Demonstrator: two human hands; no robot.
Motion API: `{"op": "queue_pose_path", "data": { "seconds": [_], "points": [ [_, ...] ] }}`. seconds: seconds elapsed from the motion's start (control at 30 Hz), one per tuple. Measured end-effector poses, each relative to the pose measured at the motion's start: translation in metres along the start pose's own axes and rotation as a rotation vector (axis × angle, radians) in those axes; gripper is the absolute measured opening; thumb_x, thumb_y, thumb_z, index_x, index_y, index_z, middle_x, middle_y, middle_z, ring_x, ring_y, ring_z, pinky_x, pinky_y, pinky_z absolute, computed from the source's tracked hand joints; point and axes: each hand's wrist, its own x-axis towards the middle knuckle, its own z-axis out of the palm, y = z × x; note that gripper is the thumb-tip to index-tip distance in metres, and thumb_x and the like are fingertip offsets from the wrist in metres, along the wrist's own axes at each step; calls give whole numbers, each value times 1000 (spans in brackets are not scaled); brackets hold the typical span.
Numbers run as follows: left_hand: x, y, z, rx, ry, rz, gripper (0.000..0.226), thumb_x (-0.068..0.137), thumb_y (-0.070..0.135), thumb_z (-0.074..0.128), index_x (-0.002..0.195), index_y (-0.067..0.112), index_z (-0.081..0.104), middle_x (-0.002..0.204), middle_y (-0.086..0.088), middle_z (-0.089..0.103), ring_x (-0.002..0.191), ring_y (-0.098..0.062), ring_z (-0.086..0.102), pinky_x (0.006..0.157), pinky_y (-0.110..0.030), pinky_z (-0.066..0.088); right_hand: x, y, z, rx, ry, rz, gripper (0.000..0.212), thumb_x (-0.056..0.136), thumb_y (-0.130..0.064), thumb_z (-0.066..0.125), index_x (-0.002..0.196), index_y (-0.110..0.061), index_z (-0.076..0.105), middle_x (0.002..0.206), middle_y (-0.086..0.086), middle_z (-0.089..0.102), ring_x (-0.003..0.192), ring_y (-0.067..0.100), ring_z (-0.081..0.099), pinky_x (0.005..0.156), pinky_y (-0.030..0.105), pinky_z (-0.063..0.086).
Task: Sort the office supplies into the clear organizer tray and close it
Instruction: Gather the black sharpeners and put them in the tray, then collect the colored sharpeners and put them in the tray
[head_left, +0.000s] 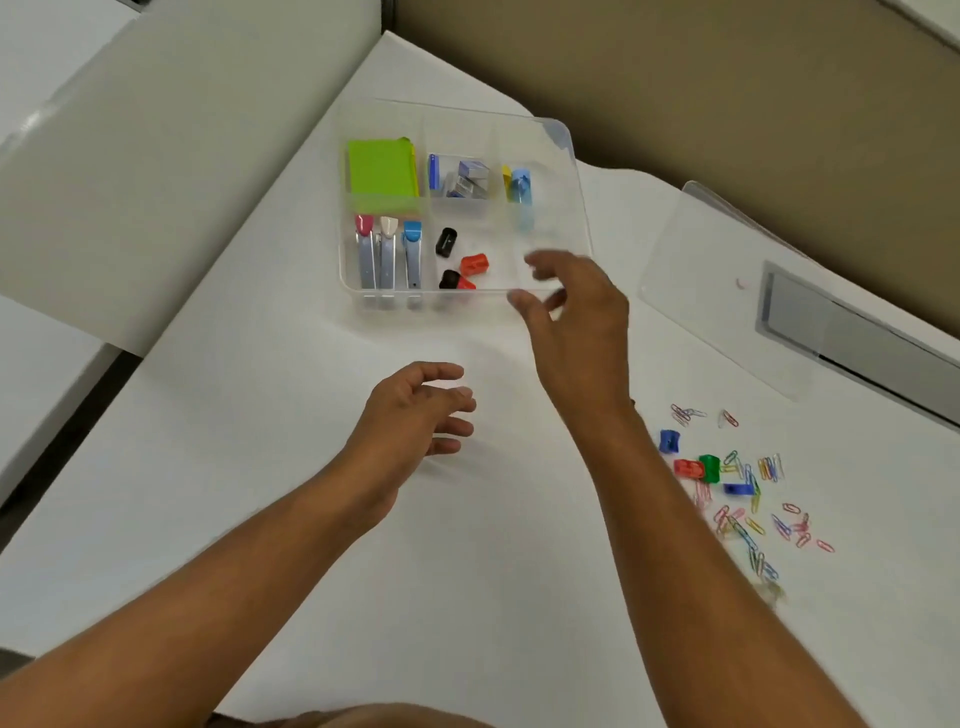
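Observation:
The clear organizer tray (576, 171) lies on the white table ahead of me. It holds green sticky notes (382, 169), three staplers (387, 252), staple boxes (465, 179), and black and red sharpeners (462, 260). My right hand (576, 317) hovers at the tray's near right corner, fingers apart, holding nothing. My left hand (415, 415) floats open above the bare table in front of the tray. To the right lie several coloured paper clips (753, 509) with blue, red and green sharpeners (696, 465). The clear lid (696, 275) lies flat right of the tray.
A grey recessed panel (852, 332) sits in the table at the far right, partly under the lid. A beige partition wall (727, 78) rises behind the table. White furniture (156, 156) stands along the left side.

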Motion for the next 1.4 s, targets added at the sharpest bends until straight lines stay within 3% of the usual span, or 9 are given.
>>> {"op": "queue_pose_path", "data": {
  "seconds": [0.13, 0.3, 0.47, 0.67, 0.83, 0.93, 1.1, 1.23, 1.4],
  "points": [
    [-10, -25, 17, 168, -86, -3, 21, 96, 13, 69, 114, 23, 71, 98, -2, 79, 94, -24, 76, 85, -37, 62, -95, 53, -22, 26, 17, 208, 23, 94, -24, 73, 117, -27, 69, 110, -11, 67, 85, 3, 63, 72, 8, 48],
    [-25, -59, 62, 452, -180, 35, 21, 90, 15, 72, 106, 29, 73, 93, 6, 77, 90, -18, 74, 87, -44, 63, -178, 121, -48, -42, -3, 411, 26, 92, -20, 75, 115, -29, 68, 122, -10, 63, 94, 6, 62, 85, 29, 58],
    [-38, -89, 121, 606, -246, 27, 24, 89, 15, 76, 107, 30, 72, 102, 6, 74, 88, -20, 75, 88, -46, 63, -177, 170, -74, -224, 8, 455, 48, 96, -21, 71, 141, -28, 55, 152, 2, 44, 140, 22, 43, 110, 37, 45],
    [-47, -99, 184, 792, -103, 107, 51, 93, 16, 75, 138, 30, 56, 123, 4, 62, 93, -18, 72, 84, -26, 59, -160, 204, -80, -268, -210, 323, 52, 100, -12, 62, 149, -24, 48, 158, 4, 43, 145, 21, 42, 116, 33, 37],
    [-51, -109, 209, 526, -43, 3, 43, 99, 37, 65, 140, 25, 59, 119, -1, 72, 93, -18, 76, 87, -35, 64, -177, 209, -104, -67, -116, 357, 47, 93, -30, 74, 137, -29, 57, 135, -4, 60, 110, 12, 62, 93, 20, 52],
    [-60, -114, 209, 367, -167, -4, 43, 97, 34, 69, 138, 23, 63, 111, -4, 78, 97, -20, 78, 91, -41, 63, -198, 197, -118, 76, -178, 206, 44, 93, -26, 75, 133, -32, 60, 124, -10, 63, 91, 3, 58, 75, 2, 41],
    [-65, -123, 201, 308, 3, 83, 32, 97, 17, 70, 130, 15, 70, 108, -10, 77, 90, -25, 79, 89, -45, 64, -190, 209, -119, 77, -372, 41, 56, 92, -27, 75, 141, -37, 51, 125, -15, 59, 98, 1, 55, 87, 10, 47],
    [-62, -123, 188, 234, 107, 34, 29, 100, 11, 66, 127, 21, 70, 107, -11, 77, 88, -25, 79, 87, -39, 64, -153, 226, -101, -138, -295, -50, 54, 96, -19, 69, 146, -29, 50, 150, -3, 49, 139, 20, 41, 115, 36, 39],
    [-64, -123, 185, 97, 58, -4, 27, 96, 12, 72, 123, 15, 72, 111, -15, 77, 94, -28, 79, 92, -41, 63, -144, 222, -89, -169, -355, -96, 41, 97, -21, 68, 138, -24, 60, 141, -1, 58, 130, 20, 48, 106, 33, 45]
  ]
}}
